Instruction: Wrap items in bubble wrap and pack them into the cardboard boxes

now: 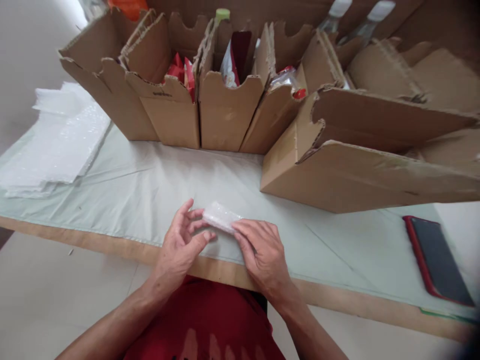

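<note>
- Left hand half curled, fingers loosely spread, fingertips at the left end of a small clear plastic packet.
- Right hand palm down, fingertips pressing on the packet's right end; packet pinched between both hands, low over the near edge of the counter.
- Counter covered with a pale green sheet, creased in places; bare wooden edge showing along the front.
- Stack of bubble-wrap sheets at the far left of the counter.
- Row of open cardboard boxes across the back, holding red and clear packets; one large flat box tilted at the right.
- Phone in a red case lying flat, near the right edge.
- Pale tiled floor below; red garment at the bottom.
</note>
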Motion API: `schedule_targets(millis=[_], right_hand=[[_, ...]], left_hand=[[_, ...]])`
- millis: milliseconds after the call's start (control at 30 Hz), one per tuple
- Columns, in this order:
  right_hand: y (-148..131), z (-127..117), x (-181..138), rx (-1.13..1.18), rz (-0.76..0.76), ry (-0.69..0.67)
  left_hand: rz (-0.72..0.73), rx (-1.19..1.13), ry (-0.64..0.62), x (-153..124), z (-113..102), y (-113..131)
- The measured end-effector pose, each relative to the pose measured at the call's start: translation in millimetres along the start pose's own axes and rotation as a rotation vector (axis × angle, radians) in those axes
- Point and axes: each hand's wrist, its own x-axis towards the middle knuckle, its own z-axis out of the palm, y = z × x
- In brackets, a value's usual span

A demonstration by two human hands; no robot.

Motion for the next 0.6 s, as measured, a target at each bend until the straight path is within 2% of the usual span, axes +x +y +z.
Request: schedule_targets(millis=[133,267,400,533,600], right_hand=[[-6,-4,-13,0.107,0.072,0.06],[-9,-6,-22,0.224,0.11,-0.016],[-6,-19,-35,0.29,0.272,-0.041],[6,-34,-41,0.568,0.475,-0.173],[13,-45,-38,0.646,0.507,-0.171]], left_hand=[[-0.08,-0.094,-0.002,-6,7,2],[-0.204,-0.149,-0.066,-10,14,4],[-0.207,-0.106,-0.044,-11,23,6],[-0.196,-0.031,-0.08,-11,38,9],[-0.161,0.017,-0.12,-10,47,9]])
